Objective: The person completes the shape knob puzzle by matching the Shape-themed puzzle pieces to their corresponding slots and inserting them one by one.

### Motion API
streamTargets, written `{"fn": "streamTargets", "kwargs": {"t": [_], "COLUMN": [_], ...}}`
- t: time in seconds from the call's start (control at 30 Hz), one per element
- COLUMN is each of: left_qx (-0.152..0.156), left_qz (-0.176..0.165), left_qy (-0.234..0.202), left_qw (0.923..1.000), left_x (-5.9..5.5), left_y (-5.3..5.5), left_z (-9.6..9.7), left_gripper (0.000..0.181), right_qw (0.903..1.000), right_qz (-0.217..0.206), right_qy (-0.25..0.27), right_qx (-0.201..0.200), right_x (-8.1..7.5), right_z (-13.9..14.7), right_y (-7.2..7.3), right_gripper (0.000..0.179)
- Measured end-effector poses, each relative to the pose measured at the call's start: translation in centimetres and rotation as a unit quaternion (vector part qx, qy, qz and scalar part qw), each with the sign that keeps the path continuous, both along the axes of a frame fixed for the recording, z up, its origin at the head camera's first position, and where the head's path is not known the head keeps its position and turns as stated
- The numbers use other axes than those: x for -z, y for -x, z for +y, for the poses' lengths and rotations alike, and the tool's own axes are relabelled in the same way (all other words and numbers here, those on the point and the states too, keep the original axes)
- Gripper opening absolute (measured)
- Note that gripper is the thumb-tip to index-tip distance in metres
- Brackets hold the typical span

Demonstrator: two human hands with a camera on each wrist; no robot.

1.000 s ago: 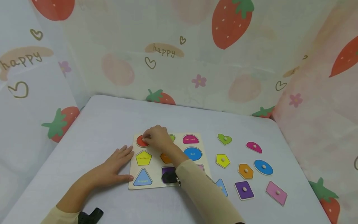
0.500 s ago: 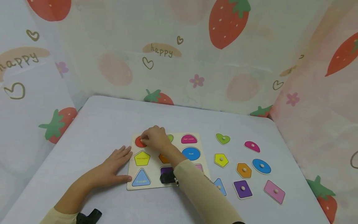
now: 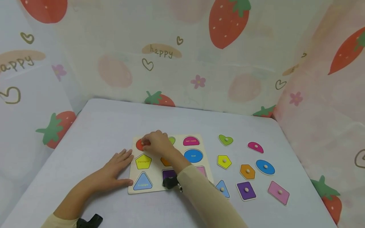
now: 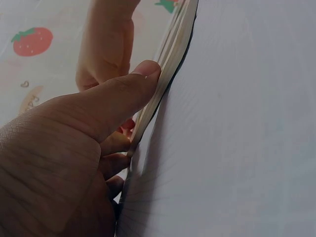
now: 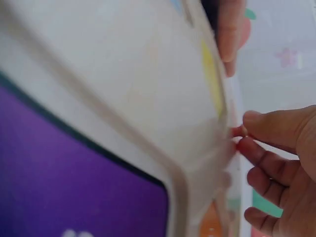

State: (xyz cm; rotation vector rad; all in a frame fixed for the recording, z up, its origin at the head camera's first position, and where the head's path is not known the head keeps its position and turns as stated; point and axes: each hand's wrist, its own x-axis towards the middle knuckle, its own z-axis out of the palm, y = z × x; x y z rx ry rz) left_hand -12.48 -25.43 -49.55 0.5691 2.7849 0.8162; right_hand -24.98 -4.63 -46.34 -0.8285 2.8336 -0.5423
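My right hand reaches over a pale wooden puzzle board and pinches the knob of a red round puzzle piece at the board's far left corner. Its thumb and forefinger meet on the knob in the right wrist view; the fingers partly cover the piece in the head view. My left hand lies along the board's left edge, fingers stretched out. In the left wrist view its thumb touches the board's side. The board's printed shapes include a yellow pentagon, a blue triangle and a blue oval.
Several loose knobbed pieces lie right of the board, among them a green heart, a yellow pentagon piece, a purple square and a pink rectangle. The right forearm crosses the board's near right part. Patterned curtains enclose the white table.
The head view has shifted slightly, so everything sits a little further left. My right hand has dipped slightly toward the near side, still pinching the red piece's knob. The left hand stays put.
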Motion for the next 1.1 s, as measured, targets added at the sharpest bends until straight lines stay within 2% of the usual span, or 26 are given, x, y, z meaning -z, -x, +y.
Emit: {"fn": "streamTargets", "kwargs": {"t": [0.13,0.27,0.47,0.83,1.1], "left_qx": [0.001,-0.001,0.001,-0.01,-0.013], "left_qz": [0.0,0.001,0.001,0.005,0.001], "left_qy": [-0.003,-0.006,-0.01,0.005,0.002], "left_qw": [1.0,1.0,0.9999,0.9999,0.9999], "left_x": [-0.1,-0.3,-0.1,0.2,0.1], "left_y": [0.0,-0.1,0.0,0.0,-0.2], "left_z": [-0.1,-0.2,0.0,0.1,0.3], "left_gripper": [0.102,0.101,0.101,0.1,0.1], "right_qw": [0.9997,0.9996,0.9997,0.9957,0.9902], "right_qz": [-0.016,-0.009,0.002,0.073,0.096], "right_qy": [-0.015,-0.023,0.013,0.046,0.094], "right_qx": [-0.006,-0.013,-0.018,-0.034,-0.038], "right_x": [-0.6,-1.1,-2.1,-4.6,-5.4], "right_z": [0.2,0.5,2.5,6.7,10.8], "right_y": [-0.4,-0.8,-1.2,-3.2,-4.8], "right_gripper": [0.035,0.041,0.04,0.04,0.037]}}
